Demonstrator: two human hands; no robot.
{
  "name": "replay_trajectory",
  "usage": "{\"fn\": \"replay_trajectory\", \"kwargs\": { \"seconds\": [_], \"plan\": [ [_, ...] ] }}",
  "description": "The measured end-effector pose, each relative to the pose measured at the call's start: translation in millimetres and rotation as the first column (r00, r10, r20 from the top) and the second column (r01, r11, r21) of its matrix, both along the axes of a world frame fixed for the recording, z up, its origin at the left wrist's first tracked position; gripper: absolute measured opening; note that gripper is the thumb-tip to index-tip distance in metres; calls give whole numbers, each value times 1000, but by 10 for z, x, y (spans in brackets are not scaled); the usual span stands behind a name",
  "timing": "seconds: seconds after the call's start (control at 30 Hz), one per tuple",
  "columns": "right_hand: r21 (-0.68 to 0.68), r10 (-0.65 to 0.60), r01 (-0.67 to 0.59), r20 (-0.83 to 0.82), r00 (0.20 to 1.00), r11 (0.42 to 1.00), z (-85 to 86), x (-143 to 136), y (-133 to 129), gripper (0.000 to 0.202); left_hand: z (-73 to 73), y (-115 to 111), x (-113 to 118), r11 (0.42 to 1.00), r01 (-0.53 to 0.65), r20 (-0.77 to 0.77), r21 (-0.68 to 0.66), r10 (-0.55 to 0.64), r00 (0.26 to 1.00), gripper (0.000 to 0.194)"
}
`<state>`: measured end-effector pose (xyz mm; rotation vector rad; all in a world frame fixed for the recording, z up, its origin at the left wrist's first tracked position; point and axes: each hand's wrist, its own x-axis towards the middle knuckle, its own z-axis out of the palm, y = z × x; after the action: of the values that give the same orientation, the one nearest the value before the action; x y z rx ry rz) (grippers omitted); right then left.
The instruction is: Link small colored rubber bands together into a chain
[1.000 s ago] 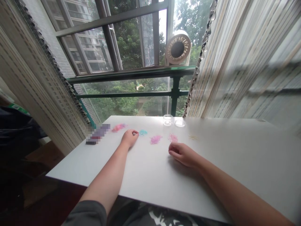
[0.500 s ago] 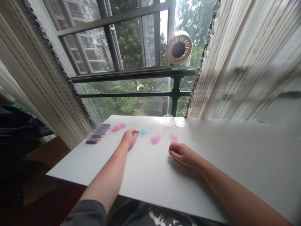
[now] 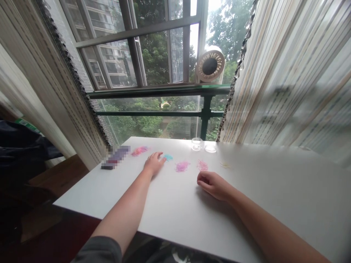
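Note:
My left hand (image 3: 155, 163) is open over the white table, fingers apart, at the left edge of a small teal pile (image 3: 168, 157). Up and left of it lies a mixed pink, orange and purple pile (image 3: 139, 151). My right hand (image 3: 213, 185) rests loosely closed on the tabletop, its fingers curled in and no object showing in them. Just beyond it is a pink pile (image 3: 202, 165). A purple-pink pile (image 3: 182, 166) lies between the hands, and a sparse yellow pile (image 3: 225, 165) to the right. The piles look like thin loops or strands, too small to name surely.
A clear round container (image 3: 196, 144) and a clear shallow disc like a lid (image 3: 210, 148) stand near the far edge of the white table (image 3: 170, 208). A blurred-out dark item (image 3: 115, 159) lies far left. A round white fan-like device (image 3: 210, 65) is at the window, between curtains.
My left hand's fingers have spread from a pinch by the teal pile. My right hand keeps its curled pose. The view has tilted up slightly.

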<state>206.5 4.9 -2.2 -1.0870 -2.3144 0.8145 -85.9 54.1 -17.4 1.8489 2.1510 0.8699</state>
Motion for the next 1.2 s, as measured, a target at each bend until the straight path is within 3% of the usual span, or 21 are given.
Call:
{"fn": "replay_trajectory", "kwargs": {
  "seconds": [0.2,1.2],
  "plan": [
    [8,1,-1,4,1000,1000,-19,-7,4,10,-6,-52,86,998,33,-129,-45,-38,991,45],
    [12,6,-7,38,999,1000,-16,6,12,11,-3,-27,68,997,22,-125,-79,-32,992,45]
  ]
}}
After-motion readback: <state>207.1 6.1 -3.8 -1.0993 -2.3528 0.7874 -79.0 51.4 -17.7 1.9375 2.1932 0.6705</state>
